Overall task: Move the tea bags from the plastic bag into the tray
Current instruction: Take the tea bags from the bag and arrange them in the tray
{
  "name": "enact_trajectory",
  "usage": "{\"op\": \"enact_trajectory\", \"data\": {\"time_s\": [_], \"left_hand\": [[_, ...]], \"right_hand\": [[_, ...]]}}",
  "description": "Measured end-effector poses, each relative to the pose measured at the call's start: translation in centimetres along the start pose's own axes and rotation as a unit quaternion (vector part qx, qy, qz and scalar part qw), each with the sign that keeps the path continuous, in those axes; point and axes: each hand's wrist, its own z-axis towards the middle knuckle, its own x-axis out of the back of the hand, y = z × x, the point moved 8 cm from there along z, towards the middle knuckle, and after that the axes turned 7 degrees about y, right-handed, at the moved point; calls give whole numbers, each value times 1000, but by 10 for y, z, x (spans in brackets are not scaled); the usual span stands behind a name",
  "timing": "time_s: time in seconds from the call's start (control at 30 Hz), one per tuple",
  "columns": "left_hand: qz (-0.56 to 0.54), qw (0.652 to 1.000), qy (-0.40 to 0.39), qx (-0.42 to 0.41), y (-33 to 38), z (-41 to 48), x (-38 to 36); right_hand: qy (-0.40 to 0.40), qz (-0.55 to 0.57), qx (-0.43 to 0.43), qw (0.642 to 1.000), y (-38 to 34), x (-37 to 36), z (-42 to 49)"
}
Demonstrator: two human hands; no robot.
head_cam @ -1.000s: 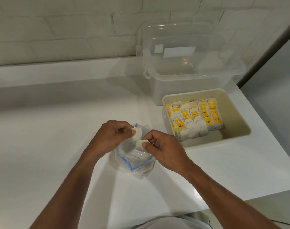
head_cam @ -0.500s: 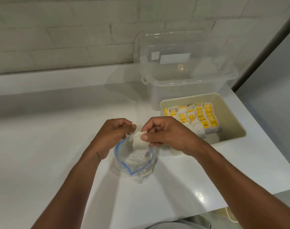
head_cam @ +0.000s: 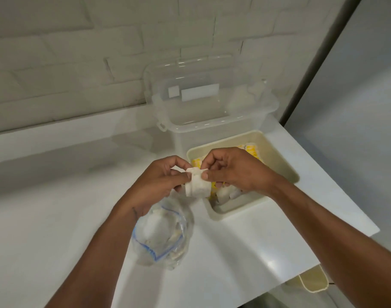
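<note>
The tea bag (head_cam: 198,187) has risen from the one plastic bag (head_cam: 163,236) toward the one tray (head_cam: 277,161), pinched by left hand (head_cam: 159,183) and right hand (head_cam: 234,172). The plastic bag holds a few more; the tray holds yellow-labelled rows (head_cam: 251,150).

A glossy white bench (head_cam: 56,218) carries a crinkled clear plastic bag (head_cam: 165,236), a matt cream plastic tray (head_cam: 279,156), a translucent plastic box (head_cam: 212,116) and papery tea bags (head_cam: 196,185).

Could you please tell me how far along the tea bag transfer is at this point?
Done: yellow-tagged tea bags already sit in the tray. In hand: the left hand and right hand together pinch a white tea bag, perhaps two, beside the tray's near corner. Left: the plastic bag seems to hold a few more.
</note>
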Motion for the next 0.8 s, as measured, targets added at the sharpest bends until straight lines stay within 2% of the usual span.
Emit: {"op": "enact_trajectory", "data": {"time_s": [0.17,0.33,0.4,0.5,0.7,0.8], "left_hand": [[50,998,-21,-22,25,22,-41],[93,995,-36,-23,33,46,-83],[158,986,-16,-47,36,55,-96],[250,965,6,-80,43,67,-115],[314,947,-24,-67,35,91,-160],[363,930,-21,-50,29,103,-174]], "right_hand": [[6,-19,-19,1000,21,42,-4],[-18,-108,-13,994,44,80,0],[-29,-146,-14,989,53,92,3],[-32,-244,-3,969,71,110,10],[-36,-383,-1,923,110,136,21],[-32,-429,27,902,116,143,27]]}}
